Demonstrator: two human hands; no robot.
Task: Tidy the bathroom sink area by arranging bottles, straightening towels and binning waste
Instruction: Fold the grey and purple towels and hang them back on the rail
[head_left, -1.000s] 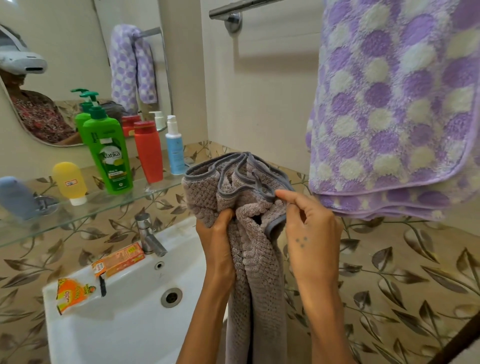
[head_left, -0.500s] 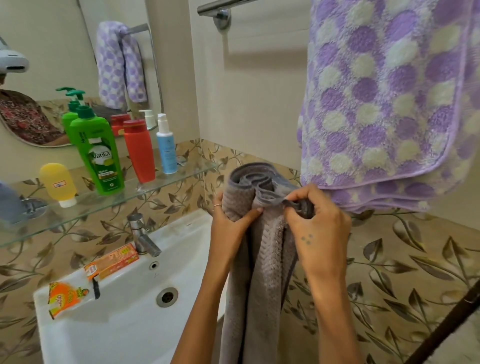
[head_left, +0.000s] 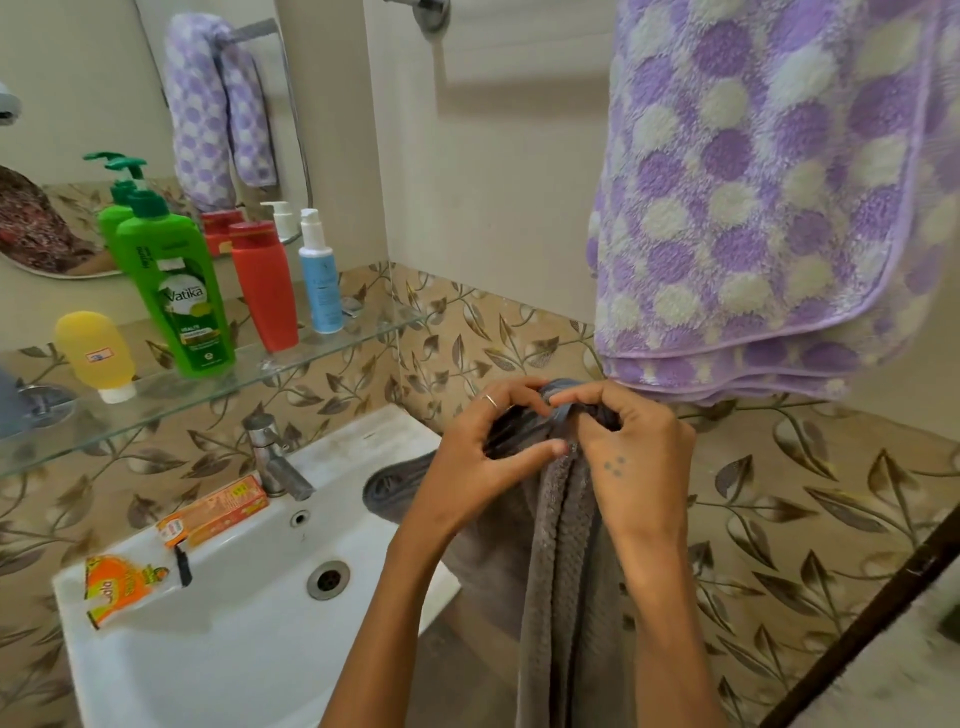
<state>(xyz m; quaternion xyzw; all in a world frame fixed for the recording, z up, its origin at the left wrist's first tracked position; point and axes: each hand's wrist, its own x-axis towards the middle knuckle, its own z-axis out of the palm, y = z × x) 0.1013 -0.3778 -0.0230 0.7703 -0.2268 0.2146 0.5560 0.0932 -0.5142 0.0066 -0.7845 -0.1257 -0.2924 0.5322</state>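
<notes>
A grey waffle towel (head_left: 566, 571) hangs down in front of me, bunched at its top. My left hand (head_left: 483, 457) and my right hand (head_left: 628, 457) both pinch that top edge, fingertips almost touching. Part of the towel (head_left: 395, 488) drapes over the right rim of the white sink (head_left: 249, 634). A purple dotted towel (head_left: 753, 208) hangs from the rail just above my hands. On the glass shelf (head_left: 156, 410) stand a yellow tube (head_left: 96, 356), a green Vatika bottle (head_left: 176, 291), a red bottle (head_left: 265, 286) and a blue pump bottle (head_left: 319, 275).
An orange sachet (head_left: 124, 582) and an orange box (head_left: 213, 512) lie on the sink's back rim beside the tap (head_left: 272, 460). A mirror (head_left: 104, 104) hangs behind the shelf. A dark bar (head_left: 872, 618) crosses the lower right corner. Leaf-patterned tiles cover the wall.
Both hands have lowered the grey towel's bunched top from shelf height to just under the purple towel, and closed together on it. The view has tilted down.
</notes>
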